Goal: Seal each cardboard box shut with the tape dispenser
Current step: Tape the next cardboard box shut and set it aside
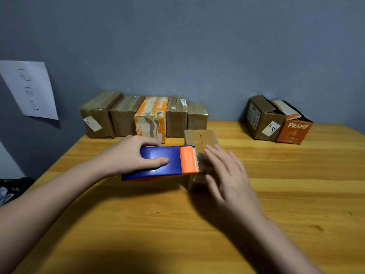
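Note:
A small brown cardboard box (199,138) stands mid-table with its top flaps closed along a centre seam. My left hand (136,153) grips the blue tape dispenser (158,163); its orange toothed end (189,159) rests against the box's left top edge. My right hand (225,173) lies flat with fingers spread on the near part of the box top, hiding it.
Several taped boxes line the wall at the back left (126,115), one of them orange and white (151,119). At the back right stand a brown box (263,118) with raised flaps and an orange PRAMY box (294,130). A paper sheet (29,89) hangs on the left wall.

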